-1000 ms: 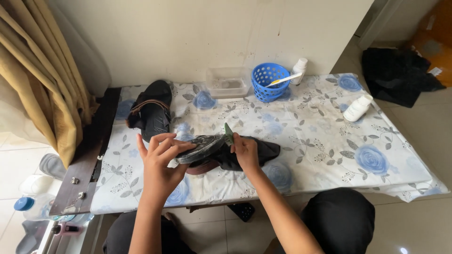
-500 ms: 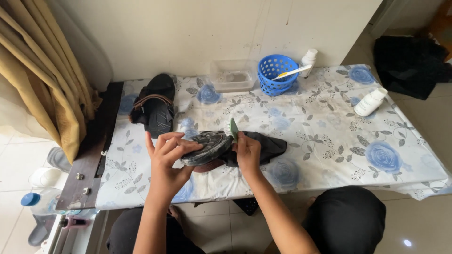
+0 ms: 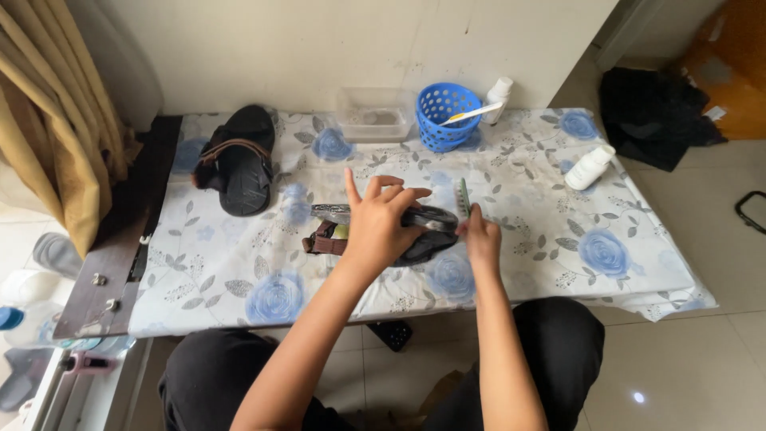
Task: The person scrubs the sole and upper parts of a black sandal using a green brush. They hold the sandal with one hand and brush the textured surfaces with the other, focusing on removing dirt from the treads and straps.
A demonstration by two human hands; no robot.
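Note:
A black sandal [image 3: 428, 220] with a brown strap is held sole-up just above the flowered tablecloth [image 3: 542, 231]. My left hand [image 3: 373, 225] lies over its middle and grips it, index finger raised. At the sandal's right end my right hand [image 3: 481, 237] holds a small green brush [image 3: 462, 195], bristles against the sole's edge. The matching sandal [image 3: 239, 160] rests upright on the cloth at the back left, away from both hands.
At the back stand a clear plastic tub [image 3: 375, 116], a blue basket [image 3: 441, 118] with a toothbrush [image 3: 476, 113], and a white bottle [image 3: 500, 90]. Another white bottle [image 3: 589, 167] lies at the right. A dark plank [image 3: 120, 239] and a curtain [image 3: 48, 128] border the left; a black bag [image 3: 654, 112] is on the floor.
My left hand has slid from the sandal's left end to over its middle. The sandal now sits flatter and lower. The brush stays at its right end.

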